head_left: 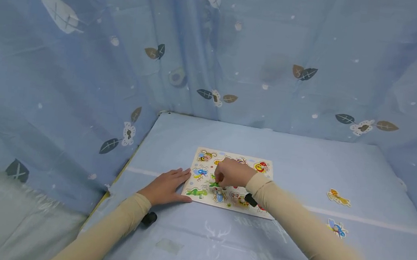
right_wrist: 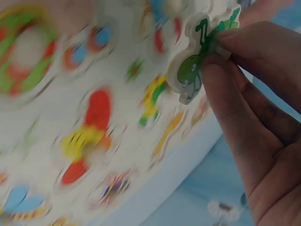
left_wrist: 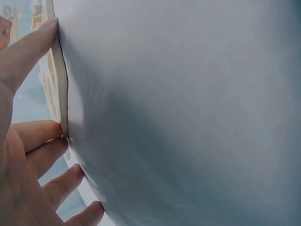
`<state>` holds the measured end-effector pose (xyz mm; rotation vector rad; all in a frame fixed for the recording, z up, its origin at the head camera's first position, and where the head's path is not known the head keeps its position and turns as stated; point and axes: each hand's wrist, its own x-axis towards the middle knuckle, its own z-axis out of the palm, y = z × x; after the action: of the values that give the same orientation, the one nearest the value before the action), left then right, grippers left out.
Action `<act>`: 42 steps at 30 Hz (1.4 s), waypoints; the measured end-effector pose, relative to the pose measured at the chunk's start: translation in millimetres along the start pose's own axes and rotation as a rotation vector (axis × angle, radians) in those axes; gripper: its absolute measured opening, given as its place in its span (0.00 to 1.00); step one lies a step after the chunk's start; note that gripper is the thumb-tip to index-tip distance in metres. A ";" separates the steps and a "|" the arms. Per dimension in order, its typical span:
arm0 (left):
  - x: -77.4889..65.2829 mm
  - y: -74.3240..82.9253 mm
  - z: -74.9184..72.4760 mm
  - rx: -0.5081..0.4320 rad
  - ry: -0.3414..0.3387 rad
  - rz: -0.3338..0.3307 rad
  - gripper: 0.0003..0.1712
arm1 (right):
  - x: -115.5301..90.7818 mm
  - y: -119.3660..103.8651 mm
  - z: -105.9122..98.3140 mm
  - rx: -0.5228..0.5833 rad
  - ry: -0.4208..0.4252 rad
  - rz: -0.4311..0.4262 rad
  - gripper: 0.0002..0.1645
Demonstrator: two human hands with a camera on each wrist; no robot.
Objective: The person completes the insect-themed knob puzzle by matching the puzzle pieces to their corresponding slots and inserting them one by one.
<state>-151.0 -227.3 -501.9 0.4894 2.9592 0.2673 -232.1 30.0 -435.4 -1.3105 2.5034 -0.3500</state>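
A white puzzle board [head_left: 204, 202] printed with colourful insects lies flat on the table. My right hand [head_left: 235, 173] is over its middle. Between thumb and fingertips it pinches a green insect puzzle piece [right_wrist: 190, 70], seen tilted close to the board in the right wrist view. My left hand [head_left: 166, 186] rests at the board's left side, fingers extended. In the left wrist view its thumb and fingertips [left_wrist: 49, 128] touch the board's edge [left_wrist: 60, 89]. The right hand hides part of the board in the head view.
An orange insect piece [head_left: 338, 197] and a blue winged insect piece [head_left: 337, 228] lie on the table to the right. A pale blue cloth [head_left: 287, 252] covers the table. Blue patterned curtains [head_left: 261, 59] hang behind and at the sides.
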 end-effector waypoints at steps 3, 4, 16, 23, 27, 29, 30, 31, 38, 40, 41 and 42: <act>3.1 1.5 -2.4 -0.006 -0.022 0.017 0.57 | 17.6 -11.6 7.7 -0.028 -0.002 -0.060 0.07; 4.0 1.6 -2.8 -0.001 -0.026 0.022 0.57 | 22.4 -15.1 9.5 -0.032 -0.007 -0.074 0.07; 6.4 2.4 -5.8 -0.015 -0.002 0.086 0.56 | 46.2 -34.3 22.9 -0.042 -0.051 -0.084 0.07; 6.2 3.2 -3.1 -0.023 0.015 0.081 0.56 | 45.5 -38.8 27.3 -0.032 -0.048 -0.072 0.06; 6.5 2.9 -2.7 -0.023 0.007 0.087 0.56 | 44.5 -41.0 26.8 -0.047 -0.067 -0.051 0.06; 6.2 2.6 -3.9 -0.025 0.003 0.095 0.55 | 44.8 -41.5 26.1 -0.052 -0.071 -0.048 0.06; 5.9 2.3 -5.1 -0.025 0.005 0.095 0.55 | 45.4 -41.4 25.9 -0.045 -0.070 -0.046 0.06; 5.6 2.1 -6.4 -0.023 0.008 0.094 0.55 | 46.3 -41.1 25.9 -0.038 -0.065 -0.050 0.06; 4.2 0.0 -10.4 -0.025 0.010 0.086 0.55 | 52.5 -38.2 28.2 0.011 -0.052 -0.053 0.04; 3.8 -0.6 -9.4 -0.031 0.004 0.085 0.55 | 53.1 -38.1 29.8 0.013 -0.058 -0.050 0.04; 3.7 -1.2 -8.5 -0.035 0.001 0.084 0.55 | 53.4 -38.0 30.8 0.017 -0.059 -0.047 0.04; 3.2 -1.6 -7.8 -0.039 -0.003 0.081 0.55 | 53.6 -38.1 31.9 0.020 -0.061 -0.044 0.04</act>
<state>-155.7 -229.0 -494.9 0.6052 2.9286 0.3324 -220.8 -38.0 -459.5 -1.3499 2.4181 -0.3395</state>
